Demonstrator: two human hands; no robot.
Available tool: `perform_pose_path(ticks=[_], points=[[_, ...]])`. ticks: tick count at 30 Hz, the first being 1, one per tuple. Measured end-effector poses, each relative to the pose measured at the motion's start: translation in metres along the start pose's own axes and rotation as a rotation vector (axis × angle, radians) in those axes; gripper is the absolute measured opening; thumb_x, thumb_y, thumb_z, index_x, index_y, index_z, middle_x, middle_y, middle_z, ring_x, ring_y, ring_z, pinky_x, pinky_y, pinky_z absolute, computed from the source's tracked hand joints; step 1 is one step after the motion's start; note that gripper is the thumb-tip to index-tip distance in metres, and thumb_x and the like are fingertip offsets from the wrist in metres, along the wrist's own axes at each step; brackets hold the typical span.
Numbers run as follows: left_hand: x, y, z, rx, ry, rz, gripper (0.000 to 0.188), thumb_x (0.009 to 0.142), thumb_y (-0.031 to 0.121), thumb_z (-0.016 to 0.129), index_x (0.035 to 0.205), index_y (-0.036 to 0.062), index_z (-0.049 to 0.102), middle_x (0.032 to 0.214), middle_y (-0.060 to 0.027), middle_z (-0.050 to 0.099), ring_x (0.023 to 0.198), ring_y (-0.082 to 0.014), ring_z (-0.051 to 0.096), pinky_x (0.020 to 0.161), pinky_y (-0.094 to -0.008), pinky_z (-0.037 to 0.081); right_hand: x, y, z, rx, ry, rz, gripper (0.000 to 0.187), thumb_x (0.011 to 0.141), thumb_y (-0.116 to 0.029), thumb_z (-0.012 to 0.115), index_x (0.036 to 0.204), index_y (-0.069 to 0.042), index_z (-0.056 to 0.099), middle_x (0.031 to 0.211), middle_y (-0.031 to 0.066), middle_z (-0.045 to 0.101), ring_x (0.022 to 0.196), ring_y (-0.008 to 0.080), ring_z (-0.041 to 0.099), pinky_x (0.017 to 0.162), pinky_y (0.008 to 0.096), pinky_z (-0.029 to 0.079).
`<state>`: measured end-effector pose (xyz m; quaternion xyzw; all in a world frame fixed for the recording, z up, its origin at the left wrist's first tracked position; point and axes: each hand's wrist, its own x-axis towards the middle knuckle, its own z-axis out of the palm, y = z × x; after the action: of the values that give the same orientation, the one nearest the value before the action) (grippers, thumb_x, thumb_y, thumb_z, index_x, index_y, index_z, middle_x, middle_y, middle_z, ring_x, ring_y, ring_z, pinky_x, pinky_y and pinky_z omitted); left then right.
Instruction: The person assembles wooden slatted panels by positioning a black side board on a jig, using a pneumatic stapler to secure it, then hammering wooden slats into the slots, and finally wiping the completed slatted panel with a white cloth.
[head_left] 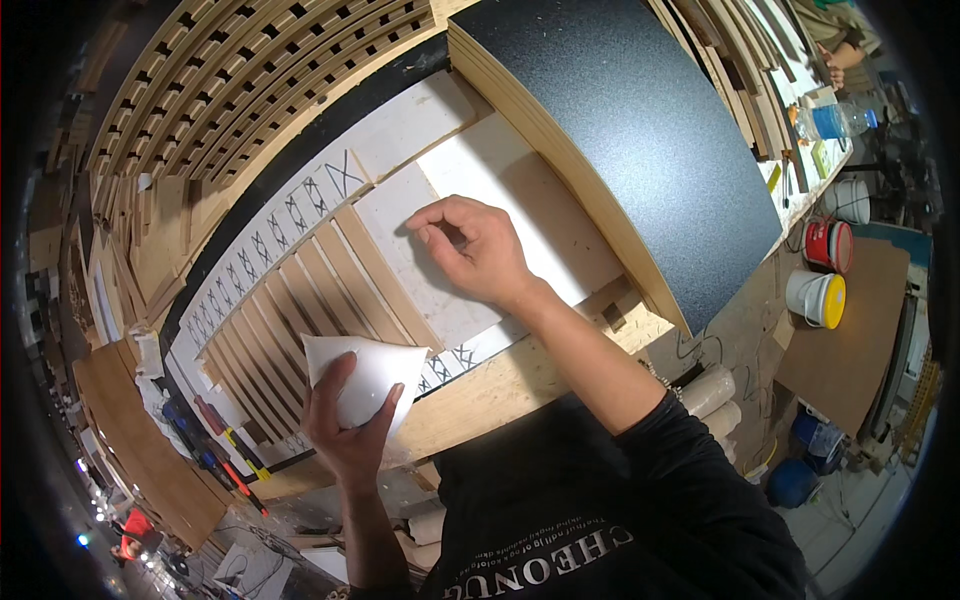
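My left hand [345, 425] grips a smooth white piece [375, 372] with pointed corners, curved like a paper or plastic sheet; its inside is only partly seen. It is over the near ends of a row of thin wooden strips [325, 285], which lie side by side with narrow gaps on a white panel [390, 205]. Above the bare part of that panel hovers my right hand [475, 248], thumb and forefinger closed together. Whatever is between those fingers, if anything, is too small to make out. Pencilled crosses [293, 212] run along the panel's edge.
A large black board [610, 130] stands on the bench to the right. Slotted wooden lattices [230, 80] lie at the back left. Cutters and tools [240, 455] sit at the left edge. Buckets [815, 298] are on the floor at right; another person's hand [838, 62] shows far right.
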<state>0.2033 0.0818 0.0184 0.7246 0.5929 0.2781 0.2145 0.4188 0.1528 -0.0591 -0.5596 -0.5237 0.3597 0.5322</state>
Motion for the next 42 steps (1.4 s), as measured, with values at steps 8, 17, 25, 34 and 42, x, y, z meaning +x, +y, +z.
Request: perform_pose_path(ticks=[8,17,25,34,42], points=[[0.006,0.001,-0.002,0.013,0.004,0.049,0.05,0.054,0.009,0.085,0.099,0.0024,0.064,0.096,-0.0121,0.066,0.086,-0.0274,0.064,0.075,-0.036,0.051,-0.004,0.004,-0.002,0.188,0.045,0.001,0.013,0.077,-0.005,0.057,0.085,-0.003,0.067,0.073,0.0067,0.063,0.056,0.0109,0.055,0.053,0.023,0.045],[0.011,-0.007,-0.004,0.004,-0.038,0.058,0.049,0.06,0.005,0.081,0.105,0.0024,0.062,0.104,-0.0107,0.064,0.096,-0.0243,0.061,0.085,-0.0359,0.048,-0.003,0.003,-0.004,0.215,0.021,0.05,0.013,0.074,-0.006,0.059,0.085,-0.002,0.066,0.069,0.0037,0.059,0.054,0.0067,0.05,0.052,0.0206,0.042],[0.022,-0.004,-0.004,-0.027,-0.026,0.048,0.048,0.06,0.005,0.081,0.104,0.0021,0.062,0.103,-0.0105,0.064,0.095,-0.0239,0.061,0.084,-0.0357,0.049,-0.002,0.004,-0.004,0.234,0.019,0.031,0.013,0.074,-0.005,0.059,0.085,-0.002,0.066,0.07,0.0038,0.059,0.055,0.0067,0.051,0.053,0.0207,0.043],[0.037,-0.006,-0.003,0.023,0.031,0.163,0.046,0.056,0.004,0.083,0.098,0.0032,0.063,0.093,-0.0131,0.065,0.081,-0.0282,0.064,0.068,-0.035,0.053,-0.003,0.006,-0.002,0.21,0.02,0.036,0.015,0.074,-0.005,0.059,0.087,-0.002,0.066,0.071,0.0036,0.059,0.057,0.007,0.052,0.053,0.0209,0.043],[0.053,-0.005,-0.004,0.069,0.031,0.217,0.044,0.057,0.004,0.082,0.097,0.0038,0.063,0.092,-0.0131,0.066,0.08,-0.0291,0.064,0.067,-0.0353,0.053,-0.002,0.003,-0.005,0.172,0.009,0.041,0.015,0.074,-0.005,0.059,0.087,-0.002,0.066,0.071,0.0035,0.059,0.056,0.0072,0.052,0.054,0.0209,0.043]])
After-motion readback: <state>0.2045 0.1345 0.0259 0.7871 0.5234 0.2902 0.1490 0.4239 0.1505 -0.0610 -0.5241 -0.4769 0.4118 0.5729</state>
